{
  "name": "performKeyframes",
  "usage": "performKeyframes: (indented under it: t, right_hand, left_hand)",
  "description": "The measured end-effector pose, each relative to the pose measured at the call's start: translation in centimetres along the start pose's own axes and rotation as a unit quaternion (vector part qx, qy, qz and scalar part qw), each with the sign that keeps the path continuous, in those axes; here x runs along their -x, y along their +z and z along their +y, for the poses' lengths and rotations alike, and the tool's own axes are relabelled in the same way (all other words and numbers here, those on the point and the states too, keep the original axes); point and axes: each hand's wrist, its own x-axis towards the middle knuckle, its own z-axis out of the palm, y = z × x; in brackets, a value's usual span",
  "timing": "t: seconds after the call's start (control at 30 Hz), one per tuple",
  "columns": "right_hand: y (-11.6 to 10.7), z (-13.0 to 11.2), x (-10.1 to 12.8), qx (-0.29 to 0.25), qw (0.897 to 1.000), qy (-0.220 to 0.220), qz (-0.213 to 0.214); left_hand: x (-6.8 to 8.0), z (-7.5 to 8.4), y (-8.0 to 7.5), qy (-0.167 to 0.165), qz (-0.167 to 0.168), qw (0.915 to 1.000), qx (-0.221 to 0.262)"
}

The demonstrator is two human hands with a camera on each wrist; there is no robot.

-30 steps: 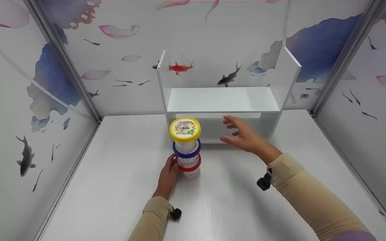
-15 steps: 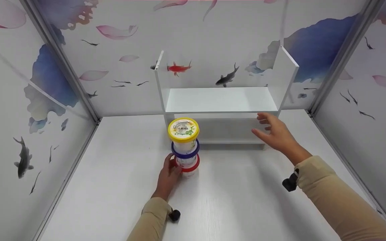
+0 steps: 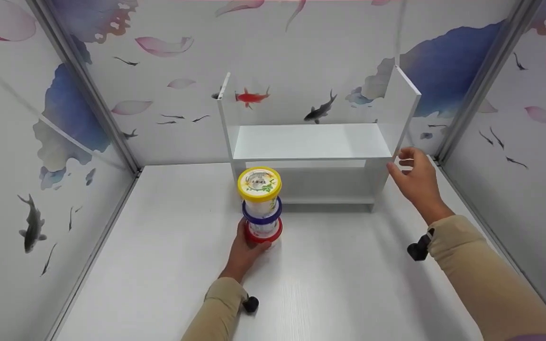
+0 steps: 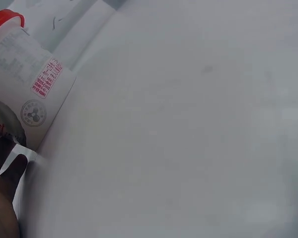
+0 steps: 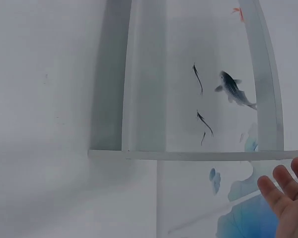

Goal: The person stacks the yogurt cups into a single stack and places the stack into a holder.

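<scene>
Three round white tubs stand in a stack before the shelf's left end. The top tub (image 3: 259, 183) has a yellow lid, the middle tub (image 3: 262, 215) a blue one, and the bottom tub (image 3: 264, 232) a red one. My left hand (image 3: 247, 251) holds the bottom tub low on its near left side, thumb across its front. Printed labels show on that tub (image 4: 32, 79) in the left wrist view. My right hand (image 3: 417, 182) is at the outer face of the white shelf unit's right side panel (image 3: 401, 109), holding nothing, fingers extended in the right wrist view.
The white shelf unit (image 3: 311, 142) stands at the back of the white table (image 3: 183, 227), its side panels rising above the upper board. Printed walls (image 3: 178, 137) with fish and petals enclose the table at the back and both sides.
My right hand has moved right, from in front of the shelf to its right side panel. My left hand has shifted slightly on the bottom tub, its thumb now farther across the front.
</scene>
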Motion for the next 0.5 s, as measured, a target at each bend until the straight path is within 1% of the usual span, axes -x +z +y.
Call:
performKeyframes:
  t: [0.3,0.5]
  right_hand:
    - [1.1,-0.1,-1.7,-0.028,0.998,0.042,0.026]
    - [2.1,0.1,-2.7,-0.043,0.995,0.080,0.044]
  left_hand:
    - [-0.3,0.3,0.7,-0.034,0.010,0.9994,0.007]
    - [-0.3,0.3,0.6,-0.035,0.014,0.9993,-0.002]
